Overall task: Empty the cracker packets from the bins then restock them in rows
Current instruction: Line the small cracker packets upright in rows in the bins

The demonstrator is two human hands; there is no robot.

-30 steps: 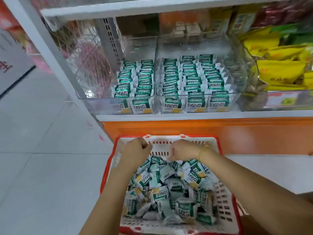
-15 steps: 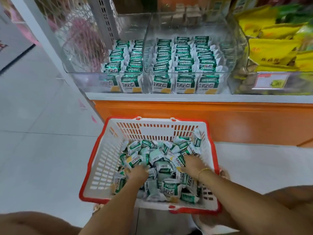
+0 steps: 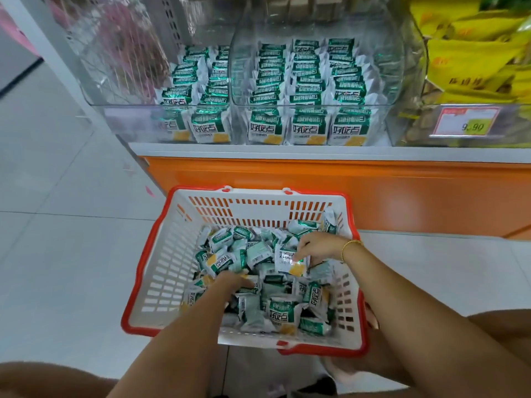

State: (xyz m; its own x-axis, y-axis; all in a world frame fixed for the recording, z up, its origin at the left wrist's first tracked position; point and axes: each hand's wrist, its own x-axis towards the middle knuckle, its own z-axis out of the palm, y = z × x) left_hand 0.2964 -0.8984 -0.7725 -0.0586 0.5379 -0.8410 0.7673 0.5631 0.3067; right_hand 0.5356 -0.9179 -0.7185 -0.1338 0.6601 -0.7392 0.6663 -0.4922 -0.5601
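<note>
The loose packets (image 3: 275, 311) lie jumbled in the basket (image 3: 143, 254) at 6 o'clock. One packet (image 3: 288, 261) sits just above the heap toward 2 o'clock of the pile, pinched near its upper edge by your right grip (image 3: 319, 247). Your left grip (image 3: 235, 282) is pressed into the heap at 9 o'clock of that one; its fingers are buried, so I cannot tell whether it has closed on anything. These packets look light, puffy and slick, and the crackers inside would likely snap under a squeeze. Take each by a crimped end seal or lightly across its flat faces, and expect stacked ones to slide. At 12 o'clock on the shelf (image 3: 287, 152), the right bin (image 3: 310, 105) shows three neat rows. The left bin (image 3: 120, 122) shows two, set against its 3 o'clock wall, so a third row there looks due.
</note>
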